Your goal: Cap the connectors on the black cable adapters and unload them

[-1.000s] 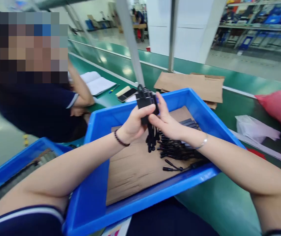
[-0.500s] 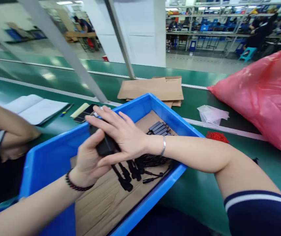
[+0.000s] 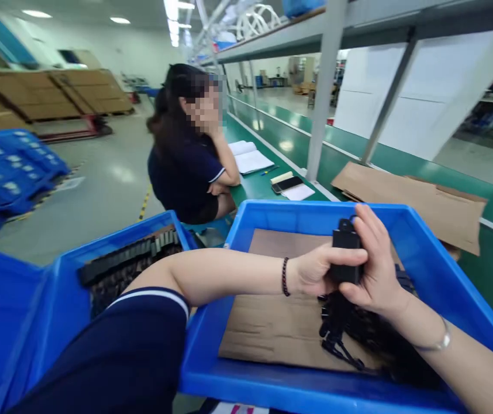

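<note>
Above the right part of a blue bin [image 3: 267, 385] lined with brown cardboard [image 3: 272, 328], both hands hold black power adapters [image 3: 346, 256], whose cables hang down. My left hand [image 3: 321, 267] is wrapped round them from the left, thumb across the front. Against their right side presses my right hand [image 3: 378, 267], its fingers pointing up and its thumb near the lower edge. Black cables and adapters [image 3: 405, 345] lie in the bin beneath my right wrist, partly hidden by it. How many adapters are held cannot be made out.
A second blue bin [image 3: 112, 238] at the left holds rows of black adapters. Beyond the bins a person [image 3: 190, 144] sits at the green table [image 3: 250, 190], near an open notebook [image 3: 252, 158] and a phone [image 3: 287, 184]. Flat cardboard [image 3: 414, 201] lies behind the bin. Stacked blue bins stand far left.
The view has swung left, bringing the seated person and second bin into sight. The adapters are now upright between my hands, and my right hand has shifted from across them to their right side.
</note>
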Available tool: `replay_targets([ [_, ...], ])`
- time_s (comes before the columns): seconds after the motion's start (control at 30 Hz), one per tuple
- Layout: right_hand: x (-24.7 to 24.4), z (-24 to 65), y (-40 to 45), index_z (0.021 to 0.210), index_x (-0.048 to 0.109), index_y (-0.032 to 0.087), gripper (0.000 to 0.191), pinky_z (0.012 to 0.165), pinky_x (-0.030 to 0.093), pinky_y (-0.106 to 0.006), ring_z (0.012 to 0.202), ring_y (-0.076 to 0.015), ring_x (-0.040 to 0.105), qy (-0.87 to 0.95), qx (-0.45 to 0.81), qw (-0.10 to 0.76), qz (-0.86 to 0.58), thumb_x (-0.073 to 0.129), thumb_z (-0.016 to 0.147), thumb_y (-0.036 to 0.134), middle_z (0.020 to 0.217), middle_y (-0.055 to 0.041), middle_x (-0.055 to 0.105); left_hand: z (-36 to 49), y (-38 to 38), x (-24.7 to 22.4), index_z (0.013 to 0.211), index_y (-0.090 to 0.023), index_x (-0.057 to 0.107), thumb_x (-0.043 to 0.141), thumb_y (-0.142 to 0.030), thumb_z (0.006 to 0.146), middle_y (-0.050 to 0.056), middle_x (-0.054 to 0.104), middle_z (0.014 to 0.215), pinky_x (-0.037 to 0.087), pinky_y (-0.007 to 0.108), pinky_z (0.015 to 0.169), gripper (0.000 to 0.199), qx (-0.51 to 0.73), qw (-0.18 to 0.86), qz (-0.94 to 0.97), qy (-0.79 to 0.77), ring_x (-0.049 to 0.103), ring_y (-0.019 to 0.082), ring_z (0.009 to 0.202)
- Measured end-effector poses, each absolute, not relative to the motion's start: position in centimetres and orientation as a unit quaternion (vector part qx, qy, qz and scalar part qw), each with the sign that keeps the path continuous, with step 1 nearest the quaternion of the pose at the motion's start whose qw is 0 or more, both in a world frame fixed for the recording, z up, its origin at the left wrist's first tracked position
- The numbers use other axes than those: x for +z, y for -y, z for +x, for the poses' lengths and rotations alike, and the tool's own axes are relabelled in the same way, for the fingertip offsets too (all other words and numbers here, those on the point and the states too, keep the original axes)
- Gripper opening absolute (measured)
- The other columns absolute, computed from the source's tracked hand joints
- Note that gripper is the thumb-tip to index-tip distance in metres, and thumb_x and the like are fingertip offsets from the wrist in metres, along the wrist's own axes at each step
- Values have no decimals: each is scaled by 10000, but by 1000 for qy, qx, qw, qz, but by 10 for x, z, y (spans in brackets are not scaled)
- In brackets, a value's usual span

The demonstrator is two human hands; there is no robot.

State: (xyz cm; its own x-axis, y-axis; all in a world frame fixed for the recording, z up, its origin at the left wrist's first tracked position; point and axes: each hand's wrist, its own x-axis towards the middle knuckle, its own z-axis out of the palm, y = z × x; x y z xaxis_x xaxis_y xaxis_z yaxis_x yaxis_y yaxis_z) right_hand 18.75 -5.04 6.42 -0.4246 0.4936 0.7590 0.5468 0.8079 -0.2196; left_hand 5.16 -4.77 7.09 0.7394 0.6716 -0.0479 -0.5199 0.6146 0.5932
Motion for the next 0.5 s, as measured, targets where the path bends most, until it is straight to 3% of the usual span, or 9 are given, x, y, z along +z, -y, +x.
replay_targets([
  [0.17,59,187,43,1474,190,267,781,1050,291,-597,1348,-362,283,841,-10,452,-296,390,827,656,1490,-125,242,51,38,70,843,-174,658,860,-317,470,-6,631,772,433,233,687,448,328,890,290,-127,565,110,707],
  [0.5,55,193,42,1496,83,292,876,1071,240,-635,1390,-366,177,847,18,455,-273,488,792,619,1543,-92,97,50,40,78,871,-159,625,861,-217,459,4,592,810,430,268,743,479,344,861,342,-152,553,122,763],
])
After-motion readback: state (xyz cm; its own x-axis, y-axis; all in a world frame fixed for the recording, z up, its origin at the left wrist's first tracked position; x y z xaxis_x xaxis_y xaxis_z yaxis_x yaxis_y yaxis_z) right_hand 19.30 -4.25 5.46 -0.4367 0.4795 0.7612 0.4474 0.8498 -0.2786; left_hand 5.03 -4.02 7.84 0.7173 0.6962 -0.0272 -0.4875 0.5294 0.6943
